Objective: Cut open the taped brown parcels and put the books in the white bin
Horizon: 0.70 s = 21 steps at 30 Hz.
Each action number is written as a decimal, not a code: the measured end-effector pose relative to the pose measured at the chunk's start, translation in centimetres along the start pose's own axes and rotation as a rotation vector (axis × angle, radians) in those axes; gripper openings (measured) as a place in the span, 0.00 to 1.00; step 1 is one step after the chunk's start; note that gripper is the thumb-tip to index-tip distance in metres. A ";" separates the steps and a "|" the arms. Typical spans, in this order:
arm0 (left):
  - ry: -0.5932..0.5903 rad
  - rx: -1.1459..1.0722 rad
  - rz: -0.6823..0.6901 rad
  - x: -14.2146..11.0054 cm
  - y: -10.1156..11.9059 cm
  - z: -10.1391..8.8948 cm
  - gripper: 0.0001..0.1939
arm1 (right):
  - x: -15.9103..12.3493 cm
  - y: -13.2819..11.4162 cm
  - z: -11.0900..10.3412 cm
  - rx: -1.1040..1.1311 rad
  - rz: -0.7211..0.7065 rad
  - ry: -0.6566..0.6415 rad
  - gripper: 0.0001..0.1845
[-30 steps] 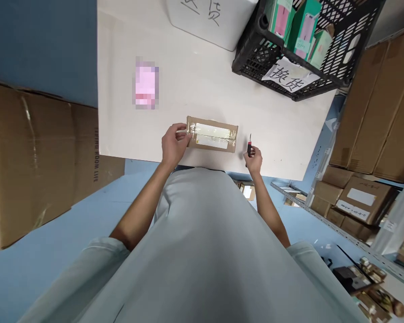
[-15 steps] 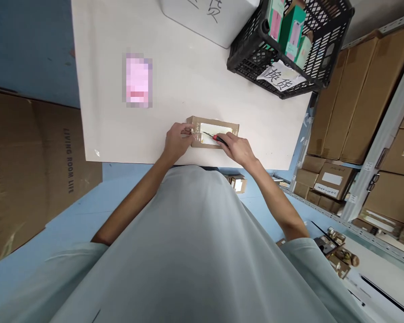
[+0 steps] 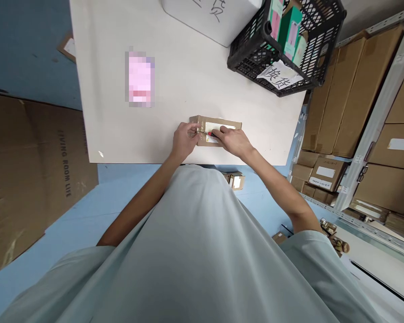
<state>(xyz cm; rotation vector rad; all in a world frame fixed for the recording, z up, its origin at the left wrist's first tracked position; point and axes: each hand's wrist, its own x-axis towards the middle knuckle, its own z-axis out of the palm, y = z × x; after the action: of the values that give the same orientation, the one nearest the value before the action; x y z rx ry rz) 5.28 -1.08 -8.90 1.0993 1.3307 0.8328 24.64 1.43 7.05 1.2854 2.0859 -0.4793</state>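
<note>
A small brown cardboard box (image 3: 204,140) with a white label (image 3: 218,126) and clear tape lies near the front edge of the white table (image 3: 178,85). My left hand (image 3: 185,141) grips the box's left end, its fingers curled and pinched there. My right hand (image 3: 236,141) is closed around a red-and-black box cutter (image 3: 211,133). The cutter's blade points left and meets the taped left end, close to my left fingertips. How deep the blade sits cannot be made out. Part of the label is hidden under my right hand.
A black plastic crate (image 3: 252,76) with several green-and-pink boxes (image 3: 291,33) stands at the back right, beside a white container (image 3: 208,18). A blurred pink item (image 3: 140,78) lies on the left. Large cartons (image 3: 336,94) line shelves on the right; another carton (image 3: 37,179) stands left.
My right hand has moved left with the box cutter, bringing its blade from over the label to the box's left end. My left hand stays on that end.
</note>
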 end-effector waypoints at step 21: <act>0.060 0.035 0.011 0.4 -0.8 0.1 0.19 | 1.2 -0.8 -4.1 -0.091 -0.099 -0.059 0.21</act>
<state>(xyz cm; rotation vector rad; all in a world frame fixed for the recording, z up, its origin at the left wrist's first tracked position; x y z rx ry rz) 5.35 -0.99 -9.79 1.1173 1.3946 0.8592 22.19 4.30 9.21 1.1068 2.1049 -0.4540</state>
